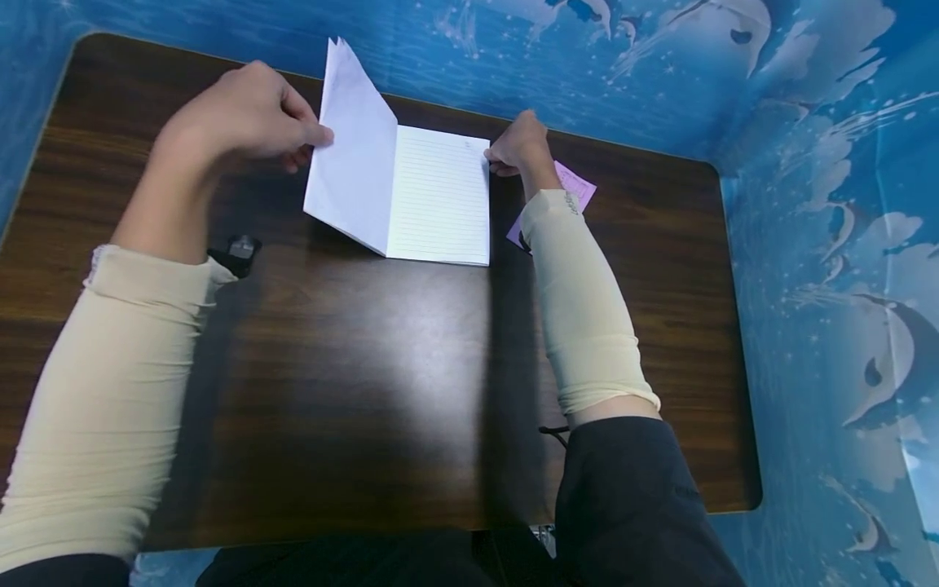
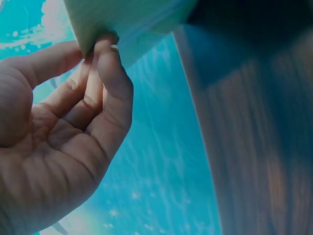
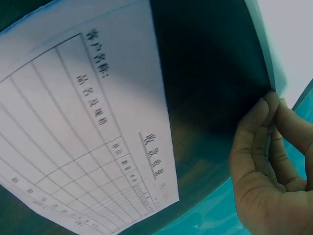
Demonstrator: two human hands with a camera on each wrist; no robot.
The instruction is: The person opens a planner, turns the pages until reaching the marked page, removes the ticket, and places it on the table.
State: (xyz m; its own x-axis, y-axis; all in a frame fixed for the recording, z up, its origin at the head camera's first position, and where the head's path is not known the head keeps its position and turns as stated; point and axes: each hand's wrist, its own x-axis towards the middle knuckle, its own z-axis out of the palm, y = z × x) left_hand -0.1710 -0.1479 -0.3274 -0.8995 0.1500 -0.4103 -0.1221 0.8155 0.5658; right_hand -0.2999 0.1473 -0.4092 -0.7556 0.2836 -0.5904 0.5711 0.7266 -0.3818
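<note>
An open notebook (image 1: 438, 196) lies near the far edge of the table, its lined right page flat. Its left side, blank and white, stands raised at an angle. My left hand (image 1: 257, 114) pinches the outer edge of that raised side. In the left wrist view, the thumb and fingers of the left hand (image 2: 73, 112) meet at a corner of the notebook (image 2: 132, 29). My right hand (image 1: 519, 147) holds the notebook's right edge near its top. The right wrist view shows thumb and fingertips of the right hand (image 3: 274, 161) pinching that edge.
A pink printed form (image 1: 575, 186) lies partly hidden under the right forearm; the right wrist view shows the form's (image 3: 98, 122) ruled table and characters. Beneath everything is a dark wooden table (image 1: 352, 391). A blue wall covering with dolphins (image 1: 829, 269) borders its far and right sides.
</note>
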